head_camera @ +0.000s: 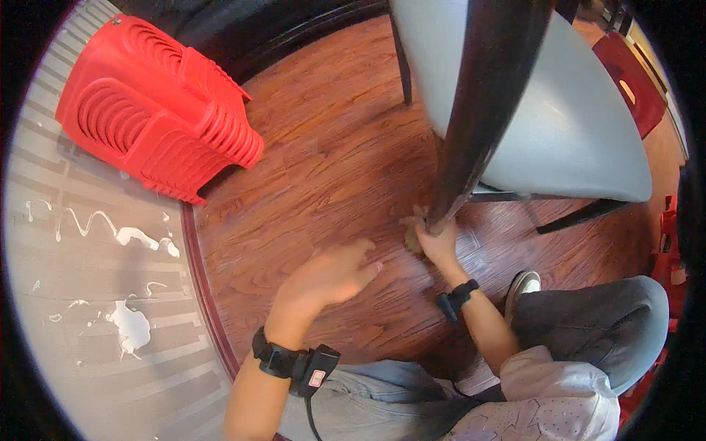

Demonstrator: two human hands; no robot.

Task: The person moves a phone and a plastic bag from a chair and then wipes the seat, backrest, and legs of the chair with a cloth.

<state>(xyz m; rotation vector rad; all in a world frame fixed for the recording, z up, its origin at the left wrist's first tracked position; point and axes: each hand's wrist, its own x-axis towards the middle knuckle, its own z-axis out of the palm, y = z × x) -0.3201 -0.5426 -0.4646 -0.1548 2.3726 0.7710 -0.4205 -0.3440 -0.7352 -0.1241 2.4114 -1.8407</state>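
Note:
My right hand (439,242) is closed low down at the dark leg (448,198) of a chair. A bunched brownish cloth (413,234) shows in its grip, against the left side of the leg. The hand covers part of the cloth, and blur softens its outline. To the left, my left hand (331,273) hovers over the wood-plank floor (276,220), fingers apart and holding nothing. The chair's pale grey padded seat (568,121) spreads out at the upper right. A black strap with a small device (298,364) circles my left wrist; another black band (460,295) is on my right.
At the upper left is a stack of red plastic stools (160,110). A glossy pale striped surface (110,270) with a dark red edge runs down the left, bearing bright white patches. My shoe (527,282) rests right of the hands. A red panel with a slot (629,82) is farther right.

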